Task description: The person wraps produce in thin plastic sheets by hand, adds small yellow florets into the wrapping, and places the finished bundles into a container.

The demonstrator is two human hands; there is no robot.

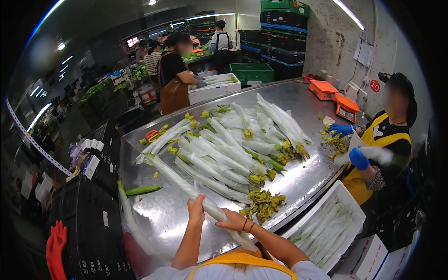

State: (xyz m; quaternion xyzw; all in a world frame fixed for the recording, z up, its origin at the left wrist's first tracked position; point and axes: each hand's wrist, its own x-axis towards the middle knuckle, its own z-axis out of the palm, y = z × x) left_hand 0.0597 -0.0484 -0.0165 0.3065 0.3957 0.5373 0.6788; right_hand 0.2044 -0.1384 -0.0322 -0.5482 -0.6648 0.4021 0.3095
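Observation:
My left hand (196, 209) and my right hand (231, 220) both hold one long green vegetable wrapped in thin white paper (175, 178), the right hand nearer my body. Its far end reaches up-left over the metal table (147, 224). Beyond it lies a heap of similar wrapped vegetables (224, 154), with yellow-green withered ends showing. A pile of withered yellow blossoms (264, 204) lies right of my hands. On the left are a bare green gourd (142, 190) and another wrapped one (131, 217). Red-handled scissors (151, 134) lie at the table's far left.
A white foam box of wrapped vegetables (325, 231) stands below the table's right edge. A co-worker in blue gloves (358, 159) handles a wrapped piece at right. Orange scales (323, 90) sit at the far right corner. Black crates (91, 224) stand left; another person works beyond the table.

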